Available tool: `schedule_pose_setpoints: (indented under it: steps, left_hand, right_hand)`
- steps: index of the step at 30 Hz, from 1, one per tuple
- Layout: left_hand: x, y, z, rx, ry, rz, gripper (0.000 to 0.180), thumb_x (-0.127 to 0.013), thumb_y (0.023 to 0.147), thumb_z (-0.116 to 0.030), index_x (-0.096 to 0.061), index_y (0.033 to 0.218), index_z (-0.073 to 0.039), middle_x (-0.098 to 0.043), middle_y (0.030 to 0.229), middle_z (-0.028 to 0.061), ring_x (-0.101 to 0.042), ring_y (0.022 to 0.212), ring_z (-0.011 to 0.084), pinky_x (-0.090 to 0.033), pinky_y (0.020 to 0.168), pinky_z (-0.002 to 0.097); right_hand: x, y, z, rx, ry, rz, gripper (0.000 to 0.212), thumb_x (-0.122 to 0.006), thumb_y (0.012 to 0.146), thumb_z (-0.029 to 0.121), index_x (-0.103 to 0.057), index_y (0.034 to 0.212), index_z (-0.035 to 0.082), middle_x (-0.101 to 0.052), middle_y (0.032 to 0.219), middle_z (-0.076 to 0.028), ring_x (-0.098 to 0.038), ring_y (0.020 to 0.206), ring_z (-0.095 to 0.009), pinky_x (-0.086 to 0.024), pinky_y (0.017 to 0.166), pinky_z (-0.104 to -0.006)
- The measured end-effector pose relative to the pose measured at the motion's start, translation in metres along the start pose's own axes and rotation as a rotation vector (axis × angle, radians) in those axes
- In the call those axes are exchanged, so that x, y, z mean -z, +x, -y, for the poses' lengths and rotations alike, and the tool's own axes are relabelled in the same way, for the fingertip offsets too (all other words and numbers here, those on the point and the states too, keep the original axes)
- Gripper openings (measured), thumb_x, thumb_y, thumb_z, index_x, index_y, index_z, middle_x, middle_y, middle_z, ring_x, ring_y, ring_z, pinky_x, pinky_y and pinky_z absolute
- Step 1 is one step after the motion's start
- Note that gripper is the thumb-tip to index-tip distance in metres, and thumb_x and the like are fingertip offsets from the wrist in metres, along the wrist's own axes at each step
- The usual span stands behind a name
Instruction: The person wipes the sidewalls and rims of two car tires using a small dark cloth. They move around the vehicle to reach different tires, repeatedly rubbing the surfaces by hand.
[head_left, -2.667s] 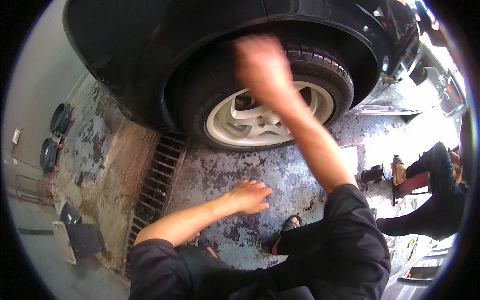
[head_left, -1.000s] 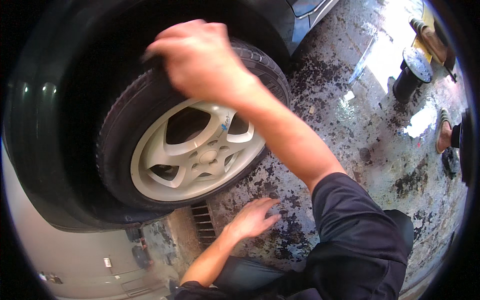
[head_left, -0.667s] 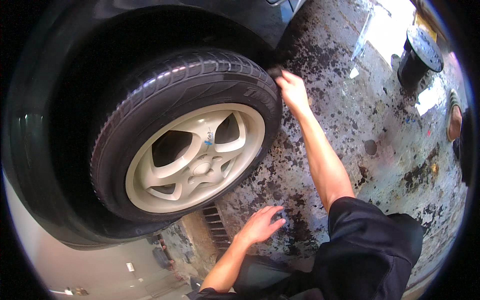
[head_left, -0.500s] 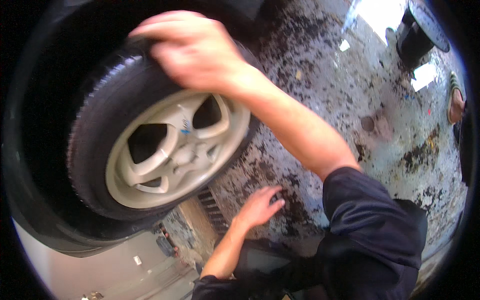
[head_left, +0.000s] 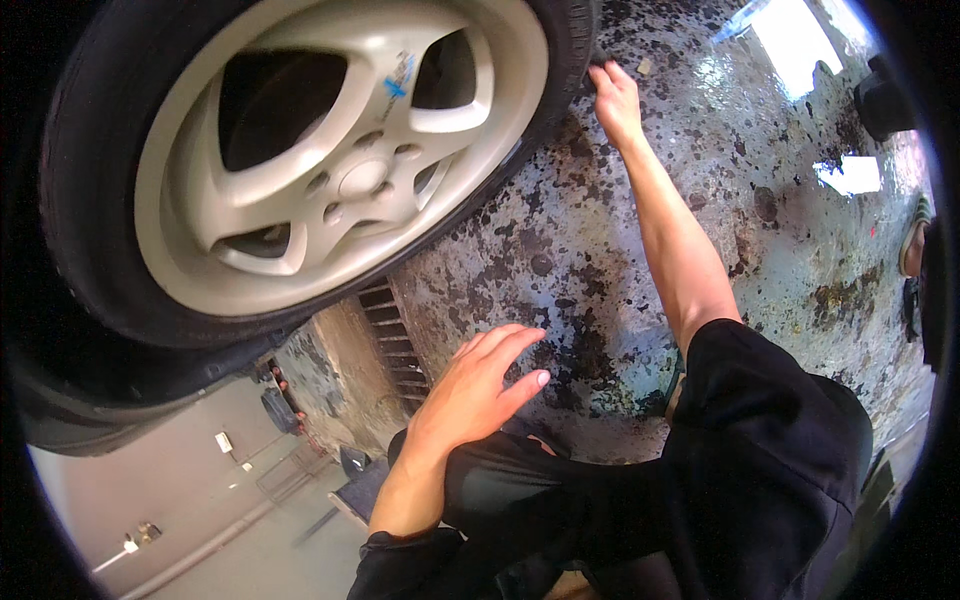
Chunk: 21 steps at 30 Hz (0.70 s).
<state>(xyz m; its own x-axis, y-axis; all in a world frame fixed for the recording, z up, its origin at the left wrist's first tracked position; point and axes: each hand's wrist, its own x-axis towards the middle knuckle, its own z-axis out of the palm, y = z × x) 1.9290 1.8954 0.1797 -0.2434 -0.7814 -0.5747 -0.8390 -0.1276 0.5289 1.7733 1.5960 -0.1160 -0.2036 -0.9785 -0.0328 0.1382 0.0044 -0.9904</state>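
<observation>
A car wheel fills the upper left, with a black tire (head_left: 95, 250) around a silver-beige alloy rim (head_left: 365, 180). Blue marker writing shows on one spoke. At the tire's right side, my right hand (head_left: 617, 103) bends its fingers against the tread, its arm stretched far out. My left hand (head_left: 480, 385) hovers below the wheel, fingers loosely spread with the thumb apart. It touches nothing and holds nothing. What lies behind the wheel is hidden in dark shadow.
A metal floor grate (head_left: 392, 335) runs beneath the wheel. The concrete floor (head_left: 540, 265) is stained and wet in places. A black object (head_left: 885, 98) stands at the upper right. Another person's foot (head_left: 912, 245) shows at the right edge. Dark car bodywork (head_left: 90, 400) borders the wheel.
My right hand has moved from the top of the tire down to its right side. The wheel appears larger and higher in view. My left hand appears larger and remains open.
</observation>
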Motion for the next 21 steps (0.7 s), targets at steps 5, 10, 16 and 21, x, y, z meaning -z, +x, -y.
schedule_pose_setpoints:
  steps: [5,10,16,21]
  left_hand:
    - [0.018,-0.062,0.009,-0.041,-0.014,-0.080,0.053,-0.076,0.097,-0.032,-0.062,0.140,-0.006,-0.062,0.142,0.0177,-0.059,0.132,0.0380,-0.046,0.112,0.0449]
    - [0.031,-0.123,0.023,-0.117,-0.032,-0.153,0.052,-0.079,0.093,-0.031,-0.066,0.136,-0.005,-0.062,0.142,0.0160,-0.060,0.131,0.0362,-0.047,0.110,0.0466]
    - [0.039,-0.194,0.043,-0.239,-0.070,-0.265,0.053,-0.083,0.089,-0.030,-0.068,0.133,-0.005,-0.063,0.140,0.0158,-0.063,0.125,0.0371,-0.050,0.106,0.0475]
    - [0.038,-0.245,0.058,-0.346,-0.165,-0.342,0.049,-0.085,0.087,-0.029,-0.071,0.127,-0.005,-0.064,0.137,0.0165,-0.064,0.121,0.0365,-0.051,0.104,0.0477]
  right_hand:
    - [-0.029,-0.037,-0.036,-0.202,-0.139,-0.060,0.029,-0.060,0.101,0.026,-0.065,0.098,-0.002,-0.071,0.091,-0.022,-0.068,0.087,-0.028,-0.051,0.084,-0.0405]
    - [-0.049,-0.070,-0.044,-0.253,-0.553,-0.032,0.033,-0.058,0.099,0.029,-0.071,0.104,0.000,-0.072,0.110,-0.029,-0.068,0.110,-0.049,-0.052,0.096,-0.0509]
    - [-0.108,-0.141,-0.080,-0.355,-0.683,-0.005,0.044,-0.055,0.095,0.025,-0.074,0.123,-0.003,-0.070,0.127,-0.031,-0.067,0.124,-0.044,-0.050,0.109,-0.0474]
    - [-0.159,-0.185,-0.100,-0.017,-1.453,0.589,0.041,-0.084,0.081,0.038,-0.078,0.096,0.001,-0.079,0.094,-0.017,-0.077,0.087,-0.032,-0.061,0.080,-0.0440]
